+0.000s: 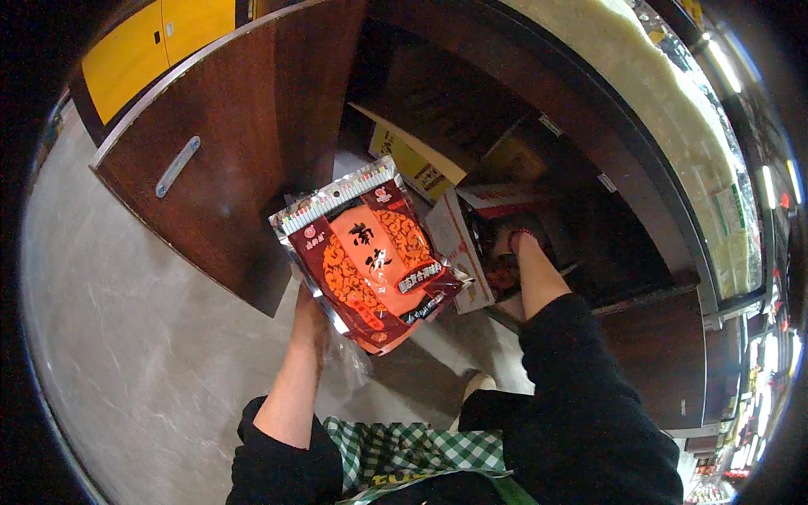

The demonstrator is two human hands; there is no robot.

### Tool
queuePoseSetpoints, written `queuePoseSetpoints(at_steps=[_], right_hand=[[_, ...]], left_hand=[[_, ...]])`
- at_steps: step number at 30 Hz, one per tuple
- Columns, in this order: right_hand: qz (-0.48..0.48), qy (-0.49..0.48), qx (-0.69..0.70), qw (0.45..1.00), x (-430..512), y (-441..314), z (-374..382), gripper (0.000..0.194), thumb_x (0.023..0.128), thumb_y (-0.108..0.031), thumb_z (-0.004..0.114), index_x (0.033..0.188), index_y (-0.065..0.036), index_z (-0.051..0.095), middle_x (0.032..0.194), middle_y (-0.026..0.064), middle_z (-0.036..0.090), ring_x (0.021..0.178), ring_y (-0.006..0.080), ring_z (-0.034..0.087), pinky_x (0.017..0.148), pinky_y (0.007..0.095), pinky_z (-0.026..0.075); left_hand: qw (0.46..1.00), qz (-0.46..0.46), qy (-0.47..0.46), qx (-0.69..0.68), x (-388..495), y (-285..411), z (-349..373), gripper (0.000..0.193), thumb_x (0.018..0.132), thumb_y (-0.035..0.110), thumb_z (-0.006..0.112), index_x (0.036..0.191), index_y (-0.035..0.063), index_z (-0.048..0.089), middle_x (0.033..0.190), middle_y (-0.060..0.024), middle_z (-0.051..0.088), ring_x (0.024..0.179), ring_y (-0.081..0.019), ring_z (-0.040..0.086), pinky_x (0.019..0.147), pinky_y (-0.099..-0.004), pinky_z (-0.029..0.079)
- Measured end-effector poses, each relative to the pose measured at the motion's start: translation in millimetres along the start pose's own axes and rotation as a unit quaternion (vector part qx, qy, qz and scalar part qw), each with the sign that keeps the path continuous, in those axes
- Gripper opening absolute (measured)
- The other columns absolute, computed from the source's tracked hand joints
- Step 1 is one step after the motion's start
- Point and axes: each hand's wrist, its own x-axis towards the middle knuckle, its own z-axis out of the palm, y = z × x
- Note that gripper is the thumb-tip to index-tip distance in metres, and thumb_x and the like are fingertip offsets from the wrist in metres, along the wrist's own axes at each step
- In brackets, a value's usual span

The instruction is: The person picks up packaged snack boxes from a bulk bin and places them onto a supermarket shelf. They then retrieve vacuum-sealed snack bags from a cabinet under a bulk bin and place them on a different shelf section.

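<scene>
My left hand (308, 304) is mostly hidden behind a glossy red and orange food packet (372, 252), which it holds up by one side. The packet bears a pattern of dried-shrimp shapes, writing and a silver, ruler-like top edge with a hang hole. Below it, clear plastic film (350, 363) trails from the same hand. My right hand (505, 242), with a beaded band at the wrist, reaches into an open cardboard box (464, 252) inside a low cabinet. Dark, shiny packets (502, 278) show dimly there. Shadow hides the fingers, so their grip is unclear.
A dark wooden cabinet door (214, 145) with a metal handle (178, 167) stands open on the left. Behind the packet, a cardboard flap with a yellow label (410, 161) juts out. Bagged white goods (688, 126) line the counter above. My shoe (480, 382) is on the floor.
</scene>
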Motion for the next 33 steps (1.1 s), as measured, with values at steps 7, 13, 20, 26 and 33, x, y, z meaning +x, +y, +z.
queuePoseSetpoints(at_steps=[7, 13, 20, 26, 33], right_hand=[[0.039, 0.09, 0.065, 0.993, 33.1, -40.1, 59.7, 0.022, 0.081, -0.018, 0.05, 0.09, -0.004, 0.064, 0.094, 0.0128, 0.062, 0.084, 0.0259, 0.06, 0.072, 0.0364, 0.05], [-0.027, 0.091, -0.119, 0.988, 26.2, -6.7, 38.5, 0.021, 0.081, -0.017, 0.051, 0.091, -0.003, 0.063, 0.095, 0.0124, 0.062, 0.082, 0.0249, 0.06, 0.07, 0.0358, 0.049], [-0.018, 0.093, 0.729, 0.678, -127.5, 8.9, -62.5, 0.021, 0.088, -0.015, 0.047, 0.101, 0.0, 0.053, 0.093, 0.0089, 0.058, 0.082, 0.0163, 0.056, 0.071, 0.0293, 0.045], [-0.156, 0.096, 0.888, 0.423, -205.5, -4.6, -110.2, 0.028, 0.091, -0.016, 0.037, 0.11, -0.002, 0.051, 0.114, 0.0127, 0.055, 0.101, 0.0246, 0.054, 0.084, 0.0437, 0.043], [-0.232, 0.143, 0.896, 0.351, -218.2, -112.8, -138.3, 0.026, 0.09, -0.015, 0.041, 0.108, -0.001, 0.052, 0.106, 0.009, 0.058, 0.098, 0.0234, 0.055, 0.088, 0.0441, 0.043]], left_hand=[[0.998, 0.044, -0.054, -0.011, -1.9, -0.4, 3.4, 0.037, 0.091, 0.02, 0.041, 0.125, 0.0043, 0.042, 0.121, -0.0072, 0.051, 0.108, -0.0185, 0.05, 0.092, -0.0311, 0.039], [0.993, 0.075, -0.091, 0.023, 3.2, -4.0, 6.3, 0.036, 0.088, 0.011, 0.041, 0.123, 0.0031, 0.043, 0.121, -0.0076, 0.05, 0.109, -0.0187, 0.049, 0.094, -0.0309, 0.037], [0.99, 0.094, -0.101, -0.018, 38.1, -29.5, -25.2, 0.045, 0.079, 0.002, 0.04, 0.125, 0.0011, 0.04, 0.121, -0.0084, 0.05, 0.11, -0.0199, 0.047, 0.093, -0.0313, 0.036], [0.986, 0.071, -0.146, -0.044, 27.6, -19.7, -8.6, 0.046, 0.074, 0.0, 0.042, 0.12, -0.0006, 0.041, 0.115, -0.0104, 0.051, 0.105, -0.0228, 0.049, 0.09, -0.033, 0.038], [0.982, 0.115, -0.147, -0.028, 20.9, -23.6, -17.5, 0.051, 0.07, 0.001, 0.059, 0.118, -0.001, 0.043, 0.109, -0.0095, 0.055, 0.096, -0.0204, 0.053, 0.082, -0.0299, 0.042]])
